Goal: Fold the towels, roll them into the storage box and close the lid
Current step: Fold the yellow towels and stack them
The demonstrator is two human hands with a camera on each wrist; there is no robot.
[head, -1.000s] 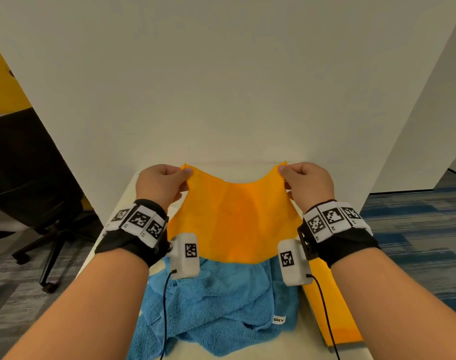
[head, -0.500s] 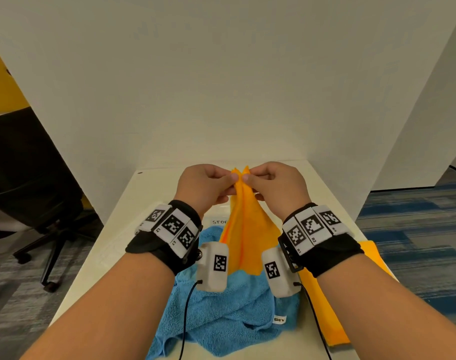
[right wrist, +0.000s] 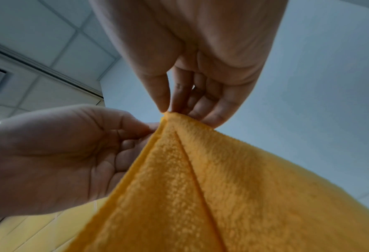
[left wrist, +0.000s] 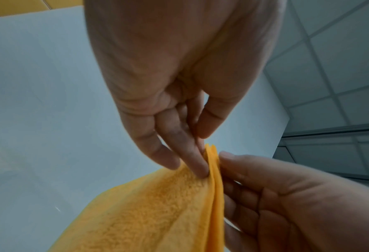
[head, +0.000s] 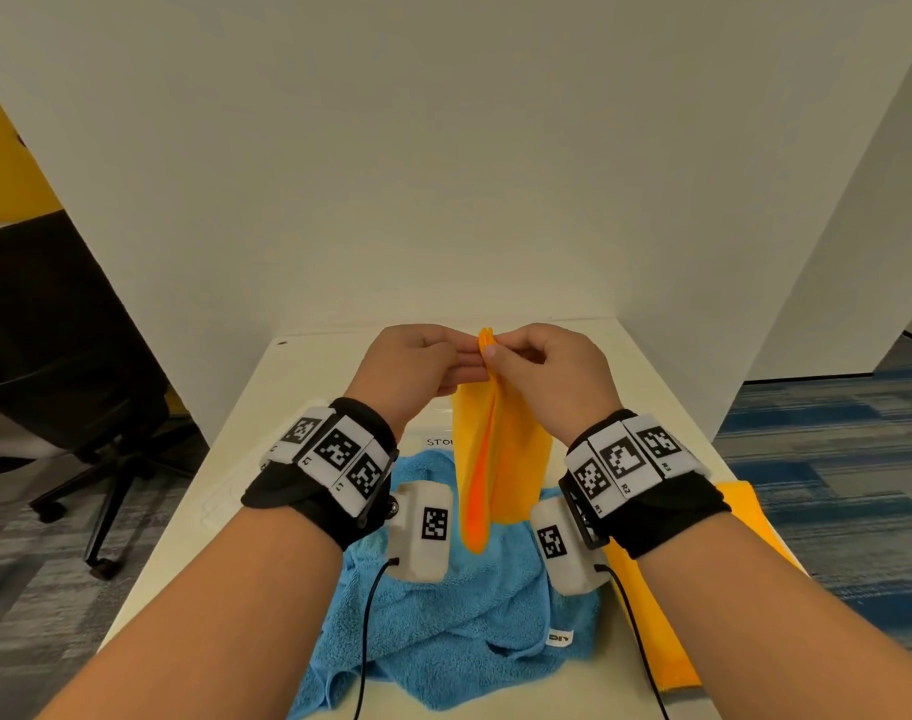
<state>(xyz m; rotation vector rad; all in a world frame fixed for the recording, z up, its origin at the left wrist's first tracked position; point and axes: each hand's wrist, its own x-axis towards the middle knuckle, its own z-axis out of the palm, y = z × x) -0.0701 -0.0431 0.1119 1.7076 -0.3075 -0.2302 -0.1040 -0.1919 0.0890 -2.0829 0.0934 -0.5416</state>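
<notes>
Both hands meet in the air above the tabletop, the left hand and the right hand each pinching a top corner of the orange towel so that the two corners sit stacked against each other. Judging from this, the towel is being folded in half by hanging it, letting its own weight pull the halves straight and the edges line up. The left wrist view shows the layered edges squeezed between the fingertips of both hands; the right wrist view shows the same pinch at the corner. Below the orange towel lies a crumpled blue towel, with a small white tag reading what looks like "DIY". Right of the blue towel, a second orange cloth lies flat. Behind the blue towel, a label starting "STO" shows on something clear, probably the storage box; the rest is hidden.
</notes>
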